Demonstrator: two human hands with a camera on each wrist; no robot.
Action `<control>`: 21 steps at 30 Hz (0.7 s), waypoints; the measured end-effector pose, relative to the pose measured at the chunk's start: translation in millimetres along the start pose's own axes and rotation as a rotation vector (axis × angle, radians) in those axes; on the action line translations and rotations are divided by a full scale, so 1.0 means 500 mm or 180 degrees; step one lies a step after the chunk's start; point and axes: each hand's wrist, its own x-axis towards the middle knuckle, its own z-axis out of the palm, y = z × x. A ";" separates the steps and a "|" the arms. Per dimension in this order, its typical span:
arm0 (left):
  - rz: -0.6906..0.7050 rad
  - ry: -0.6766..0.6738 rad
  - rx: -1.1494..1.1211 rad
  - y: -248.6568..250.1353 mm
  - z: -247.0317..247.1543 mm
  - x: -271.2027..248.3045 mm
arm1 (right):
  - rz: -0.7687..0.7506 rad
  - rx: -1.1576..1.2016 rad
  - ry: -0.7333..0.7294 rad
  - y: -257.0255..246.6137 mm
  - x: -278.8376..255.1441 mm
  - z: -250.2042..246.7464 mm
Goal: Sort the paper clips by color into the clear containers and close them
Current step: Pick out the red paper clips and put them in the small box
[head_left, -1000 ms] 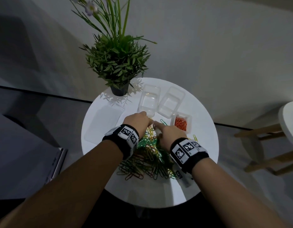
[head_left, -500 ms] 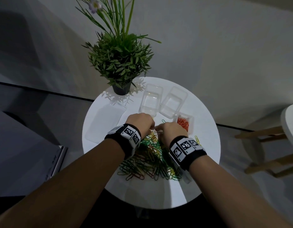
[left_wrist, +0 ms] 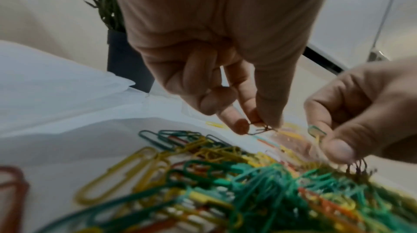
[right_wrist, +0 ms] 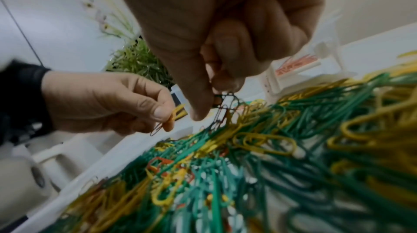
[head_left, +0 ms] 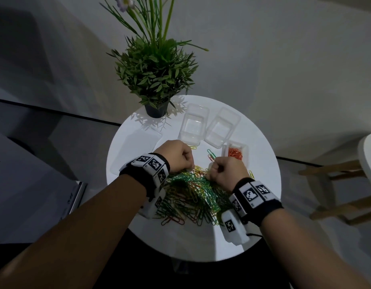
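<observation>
Both hands, left hand [head_left: 176, 156] and right hand [head_left: 227, 172], pinch blurred clips above the pile [head_left: 191, 197].

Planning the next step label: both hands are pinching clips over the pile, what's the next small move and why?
Probably lift the left hand and drop its yellow clip into the empty clear container just ahead. The orange clips already fill another container, and the right hand pinches a dark clip tangled in the pile.
</observation>
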 end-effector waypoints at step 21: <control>-0.0159 0.0298 0.1005 -0.005 -0.002 -0.006 | 0.0204 -0.1034 0.0346 -0.030 -0.002 -0.037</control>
